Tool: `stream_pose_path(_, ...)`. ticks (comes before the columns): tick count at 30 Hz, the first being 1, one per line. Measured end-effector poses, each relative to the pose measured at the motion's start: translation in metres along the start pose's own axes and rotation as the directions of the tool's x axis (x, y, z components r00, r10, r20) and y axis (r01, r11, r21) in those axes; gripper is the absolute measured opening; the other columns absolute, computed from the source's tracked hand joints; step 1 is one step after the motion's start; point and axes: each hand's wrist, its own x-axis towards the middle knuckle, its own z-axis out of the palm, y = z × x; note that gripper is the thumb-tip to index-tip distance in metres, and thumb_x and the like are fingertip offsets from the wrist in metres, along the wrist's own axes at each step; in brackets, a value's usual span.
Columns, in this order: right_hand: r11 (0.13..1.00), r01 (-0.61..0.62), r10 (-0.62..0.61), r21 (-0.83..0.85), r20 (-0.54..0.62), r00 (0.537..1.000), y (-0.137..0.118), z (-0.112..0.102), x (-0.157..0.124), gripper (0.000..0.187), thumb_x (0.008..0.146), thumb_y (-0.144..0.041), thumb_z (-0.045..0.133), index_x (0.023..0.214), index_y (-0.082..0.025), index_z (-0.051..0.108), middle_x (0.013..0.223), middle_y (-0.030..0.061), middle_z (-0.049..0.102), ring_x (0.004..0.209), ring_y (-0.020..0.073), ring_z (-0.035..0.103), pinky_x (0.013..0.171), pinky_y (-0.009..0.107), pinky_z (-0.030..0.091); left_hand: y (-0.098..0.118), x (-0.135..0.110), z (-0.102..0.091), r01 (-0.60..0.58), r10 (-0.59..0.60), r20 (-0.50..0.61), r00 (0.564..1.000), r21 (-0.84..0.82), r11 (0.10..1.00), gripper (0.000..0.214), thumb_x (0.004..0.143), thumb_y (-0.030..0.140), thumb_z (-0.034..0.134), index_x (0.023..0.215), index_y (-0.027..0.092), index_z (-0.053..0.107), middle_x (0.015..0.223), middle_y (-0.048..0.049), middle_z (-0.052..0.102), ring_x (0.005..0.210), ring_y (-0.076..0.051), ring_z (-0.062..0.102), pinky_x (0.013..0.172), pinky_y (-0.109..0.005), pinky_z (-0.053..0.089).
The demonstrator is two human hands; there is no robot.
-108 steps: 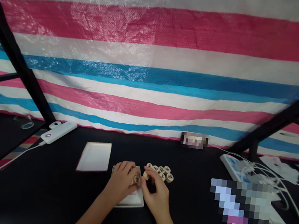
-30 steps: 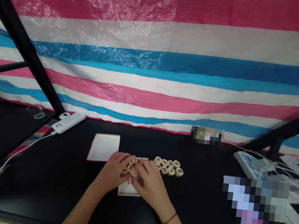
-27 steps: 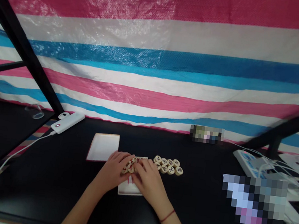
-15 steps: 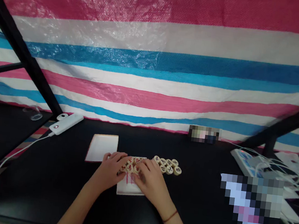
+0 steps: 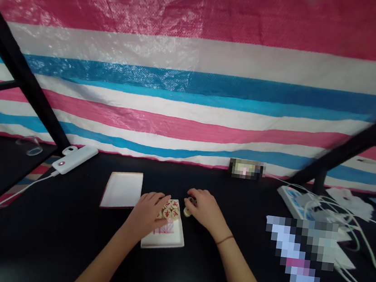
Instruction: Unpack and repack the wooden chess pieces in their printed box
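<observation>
A shallow white box [image 5: 164, 239] lies on the black table [image 5: 60, 235] in front of me. Several round wooden chess pieces with red characters [image 5: 170, 208] sit at its far end. My left hand [image 5: 145, 215] rests on the box's left side, fingers curled against those pieces. My right hand [image 5: 203, 208] has reached to the right of the box and covers the loose wooden pieces there; its fingers are curled down over them. One pale piece [image 5: 187, 212] shows at its fingertips.
A white lid [image 5: 122, 189] lies left of the box. A white power bank [image 5: 74, 159] with a cable sits at the back left. A power strip [image 5: 298, 204] and tangled white cables fill the right. A striped tarp hangs behind.
My right hand has left the box and moved right onto the loose pieces, hiding them. My left hand stays on the box.
</observation>
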Motion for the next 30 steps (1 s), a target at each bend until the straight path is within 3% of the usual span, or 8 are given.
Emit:
stream_pose_path(4,0.984,-0.032,0.053,-0.173,0.115,0.992,-0.013,-0.004,0.015,0.027,0.089,-0.033,0.051,0.100,-0.014,0.067,0.096,0.0122,0.071,0.096,0.0256,0.061,0.080,0.031,0.040,-0.002,-0.001,0.005,-0.026,0.026,-0.023,0.999,0.009,1.000,0.054,0.081,0.030,0.066,0.132,0.022,0.050,0.121,-0.0078,0.062,0.110,-0.026,0.056,0.095,-0.042,0.043)
stream_pose_path(8,0.981,-0.017,0.055,-0.195,0.190,0.980,-0.015,-0.004,0.025,0.022,0.085,-0.027,0.055,0.092,-0.013,0.070,0.094,0.0130,0.072,0.094,0.0245,0.064,0.079,0.029,0.041,-0.001,0.000,0.007,-0.024,0.026,-0.056,0.998,0.027,0.999,0.054,0.081,0.035,0.065,0.132,0.022,0.051,0.122,-0.0088,0.061,0.111,-0.027,0.055,0.095,-0.043,0.043)
stream_pose_path(13,0.976,-0.034,0.087,-0.215,0.242,0.966,-0.015,-0.002,0.033,0.019,0.079,-0.023,0.061,0.091,-0.013,0.072,0.092,0.0145,0.073,0.092,0.0252,0.066,0.071,0.027,0.043,0.003,0.002,0.007,-0.016,0.016,-0.005,1.000,0.041,0.999,0.053,0.082,0.034,0.066,0.131,0.023,0.052,0.124,-0.0085,0.061,0.111,-0.027,0.056,0.094,-0.043,0.045)
stream_pose_path(17,0.970,-0.042,0.103,-0.238,0.248,0.963,-0.019,-0.004,0.034,0.020,0.079,-0.022,0.062,0.094,-0.013,0.071,0.094,0.0148,0.073,0.092,0.0261,0.067,0.072,0.029,0.043,0.001,0.002,0.009,-0.026,0.027,-0.006,1.000,0.042,0.999,0.051,0.083,0.034,0.065,0.131,0.023,0.052,0.122,-0.0080,0.061,0.110,-0.027,0.056,0.093,-0.044,0.046)
stream_pose_path(22,0.965,-0.047,0.110,-0.259,0.233,0.966,-0.022,-0.011,0.034,0.021,0.082,-0.024,0.060,0.099,-0.016,0.069,0.097,0.0133,0.072,0.096,0.0257,0.067,0.078,0.031,0.041,-0.006,-0.001,0.013,-0.081,0.088,-0.138,0.987,0.061,0.995,0.066,0.080,0.047,0.068,0.136,0.021,0.047,0.127,-0.0103,0.059,0.123,-0.031,0.047,0.103,-0.049,0.040)
stream_pose_path(26,0.964,-0.057,0.119,-0.261,0.229,0.966,-0.022,-0.013,0.032,0.028,0.079,-0.033,0.065,0.102,-0.017,0.068,0.097,0.0136,0.072,0.098,0.0275,0.065,0.076,0.031,0.040,-0.009,-0.004,0.011,-0.081,0.094,-0.200,0.975,0.072,0.994,0.063,0.083,0.051,0.062,0.136,0.020,0.048,0.127,-0.0108,0.059,0.126,-0.030,0.045,0.104,-0.048,0.041)
stream_pose_path(30,0.965,-0.060,0.118,-0.254,0.218,0.969,-0.021,-0.015,0.032,0.020,0.076,-0.024,0.066,0.093,-0.015,0.070,0.094,0.0150,0.072,0.098,0.0280,0.064,0.078,0.032,0.038,-0.011,-0.006,0.008,-0.061,0.070,-0.218,0.973,0.047,0.997,0.055,0.086,0.047,0.060,0.133,0.019,0.051,0.125,-0.0111,0.060,0.124,-0.030,0.047,0.103,-0.049,0.042)
